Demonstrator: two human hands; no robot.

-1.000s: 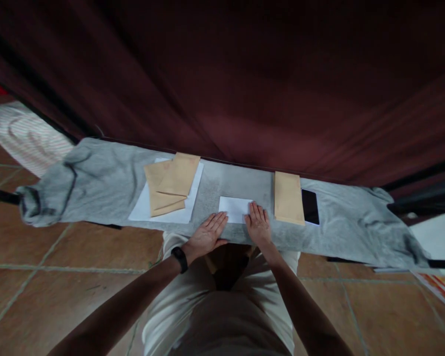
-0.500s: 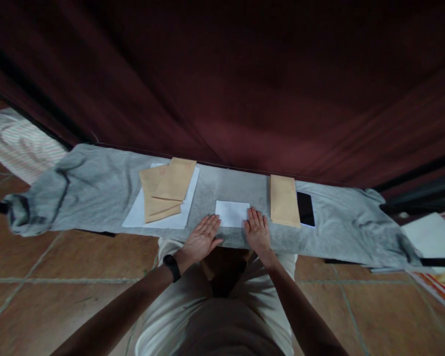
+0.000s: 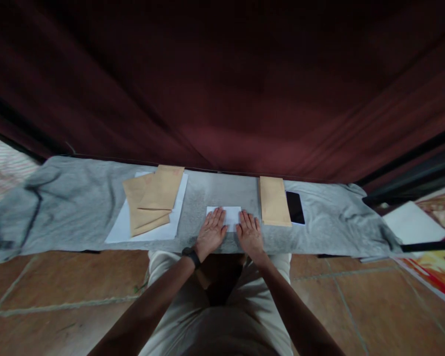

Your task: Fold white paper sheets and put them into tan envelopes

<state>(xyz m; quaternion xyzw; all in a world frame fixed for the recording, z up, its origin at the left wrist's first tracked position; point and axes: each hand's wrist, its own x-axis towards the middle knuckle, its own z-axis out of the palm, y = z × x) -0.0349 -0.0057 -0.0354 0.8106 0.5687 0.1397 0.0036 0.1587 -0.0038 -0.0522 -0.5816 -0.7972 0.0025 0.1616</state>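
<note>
Left hand (image 3: 211,232) has slid onto the white paper (image 3: 230,213), lying long-side left-to-right.

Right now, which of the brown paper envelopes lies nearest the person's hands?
The lone brown paper envelope beside the black phone, just right of the right hand. The other brown envelopes overlap on a large white sheet, farther off to the left.

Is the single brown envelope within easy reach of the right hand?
Probably yes: the right hand rests flat at the white paper, and the brown envelope lies uncovered just beside it, nothing between them.
</note>
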